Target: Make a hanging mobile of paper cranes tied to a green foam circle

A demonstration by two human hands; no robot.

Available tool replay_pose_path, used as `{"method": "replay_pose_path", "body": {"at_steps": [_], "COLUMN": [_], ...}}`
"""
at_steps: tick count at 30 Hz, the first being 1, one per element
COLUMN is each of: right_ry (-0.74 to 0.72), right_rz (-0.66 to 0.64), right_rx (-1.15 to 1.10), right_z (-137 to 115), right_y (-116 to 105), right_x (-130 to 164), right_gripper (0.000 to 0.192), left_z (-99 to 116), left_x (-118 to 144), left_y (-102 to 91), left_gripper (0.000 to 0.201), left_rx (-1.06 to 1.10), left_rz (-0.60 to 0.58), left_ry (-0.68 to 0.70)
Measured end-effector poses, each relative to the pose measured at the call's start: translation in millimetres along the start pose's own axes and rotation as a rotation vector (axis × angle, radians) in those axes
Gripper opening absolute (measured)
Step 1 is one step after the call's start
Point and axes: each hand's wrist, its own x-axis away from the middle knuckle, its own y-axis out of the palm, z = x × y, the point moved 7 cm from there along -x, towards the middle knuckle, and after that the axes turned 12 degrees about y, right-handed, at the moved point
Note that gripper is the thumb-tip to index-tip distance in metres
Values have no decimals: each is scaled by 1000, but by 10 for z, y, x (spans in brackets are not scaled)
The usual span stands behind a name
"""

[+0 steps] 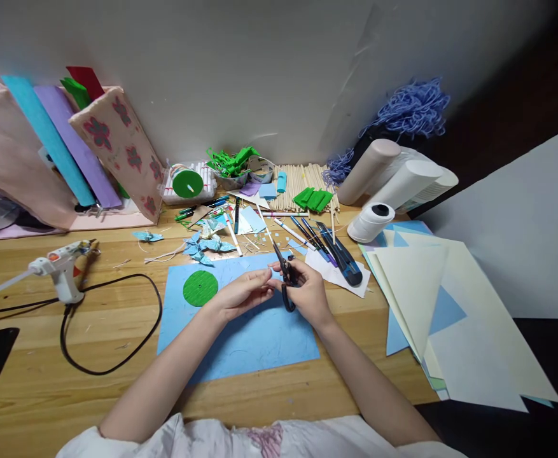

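Holding scissors (286,272) in right hand (311,294); any marker (233,234) lettering unreadable.

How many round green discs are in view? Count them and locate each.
2. One green disc lies on the blue sheet, beside the left hand; the second disc is farther back, at the clear marker box. More could be hidden in the clutter.

The scissors (285,273) have black handles and dark, narrow blades. They are held in the right hand (310,291), partly hidden by its fingers, one handle loop showing below. The blades point forward and slightly left, above the far edge of the blue sheet (264,350), beside the left hand's fingertips (265,275). How far they part is unclear.
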Motion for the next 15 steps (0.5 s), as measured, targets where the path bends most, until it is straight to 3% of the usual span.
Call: {"method": "replay_pose_path", "body": {"at_steps": [10,15], "right_ry": [70,110], "right_rz": [-112,-125], "right_rx": [-29,-18], "right_z": [52,125], "right_y": [61,38], "right_x": [-33,-74], "right_gripper": [25,23], "left_z": [13,97], "left_x": [37,50], "left_y": [-48,-21], "left_gripper": [31,35], "left_rx": [-51,-241], "left_rz": [-2,-50], "left_ry": [17,73]}}
